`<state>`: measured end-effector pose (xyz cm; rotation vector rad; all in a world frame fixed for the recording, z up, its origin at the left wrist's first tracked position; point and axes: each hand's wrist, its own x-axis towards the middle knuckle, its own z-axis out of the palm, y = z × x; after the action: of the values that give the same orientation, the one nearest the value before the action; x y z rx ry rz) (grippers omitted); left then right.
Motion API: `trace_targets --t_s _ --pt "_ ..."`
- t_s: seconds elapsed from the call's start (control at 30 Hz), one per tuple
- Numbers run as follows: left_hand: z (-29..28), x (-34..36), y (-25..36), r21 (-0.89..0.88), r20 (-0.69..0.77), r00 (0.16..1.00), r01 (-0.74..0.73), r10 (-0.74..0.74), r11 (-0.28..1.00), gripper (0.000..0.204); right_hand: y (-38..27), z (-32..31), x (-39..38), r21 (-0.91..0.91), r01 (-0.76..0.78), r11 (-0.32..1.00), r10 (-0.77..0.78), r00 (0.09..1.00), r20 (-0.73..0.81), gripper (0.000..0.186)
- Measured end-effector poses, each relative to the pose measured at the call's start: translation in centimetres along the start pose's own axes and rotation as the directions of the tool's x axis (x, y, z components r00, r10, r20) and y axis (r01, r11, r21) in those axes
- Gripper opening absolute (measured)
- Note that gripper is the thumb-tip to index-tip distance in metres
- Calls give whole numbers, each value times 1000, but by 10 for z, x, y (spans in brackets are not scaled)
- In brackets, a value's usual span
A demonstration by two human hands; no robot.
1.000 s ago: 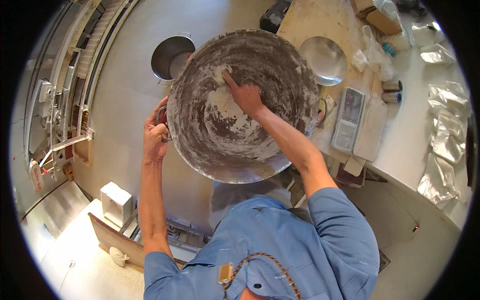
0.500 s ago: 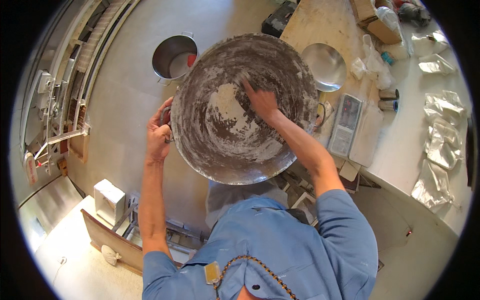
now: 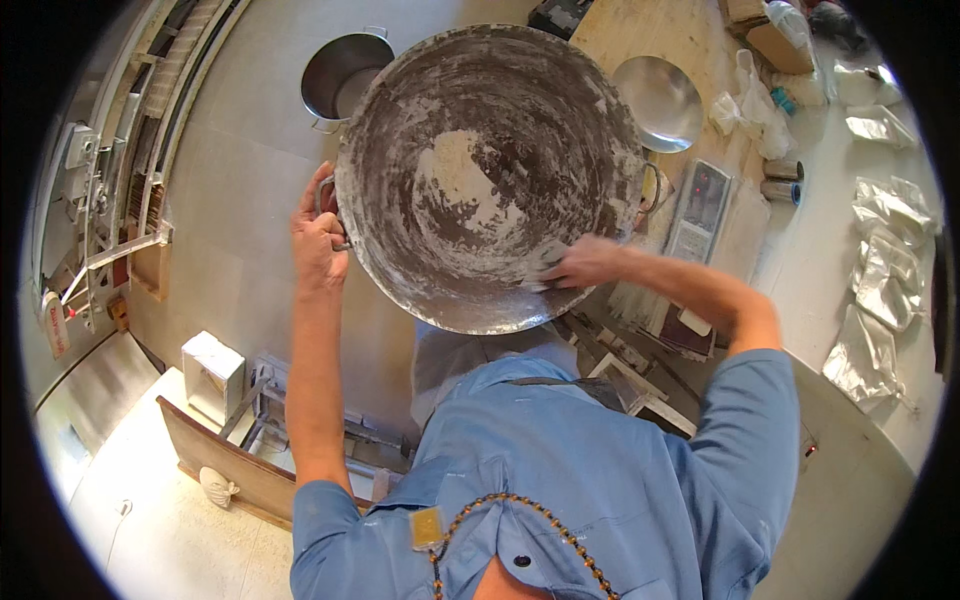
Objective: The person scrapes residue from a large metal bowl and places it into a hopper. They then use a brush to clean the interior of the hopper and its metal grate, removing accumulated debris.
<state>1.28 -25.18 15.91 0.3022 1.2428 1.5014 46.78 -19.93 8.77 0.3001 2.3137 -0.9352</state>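
A large round metal pan (image 3: 400,120), smeared inside with pale powder, fills the upper middle of the view, with a pale patch (image 3: 460,165) near its centre. My left hand (image 3: 320,240) is closed round the handle at the pan's left side. My right hand (image 3: 590,262) is at the lower right inside of the pan, blurred, fingers bent around something small and greyish that I cannot make out, against the powdered surface.
A steel pot (image 3: 340,85) stands left of the pan. A shallow steel bowl (image 3: 657,105), a scale (image 3: 695,215), cans and plastic bags are on the wooden board (image 3: 615,30) at right. Foil pouches (image 3: 885,260) lie on the white counter. Metal racking (image 3: 130,200) is at far left.
My right hand has swept from the pan's upper middle down and rightward to its lower right. The pan and my left hand appear higher in the picture.
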Motion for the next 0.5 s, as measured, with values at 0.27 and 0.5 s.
trace_targets --t_s 0.27,0.5 --pt "8 -10 12 34 157 988 -4 -1 999 86 -36 -92 225 743 -25 669 733 187 -654 57" --pt "12 -37 12 76 169 985 -28 15 997 84 -27 -81 167 716 76 694 670 298 -680 62"
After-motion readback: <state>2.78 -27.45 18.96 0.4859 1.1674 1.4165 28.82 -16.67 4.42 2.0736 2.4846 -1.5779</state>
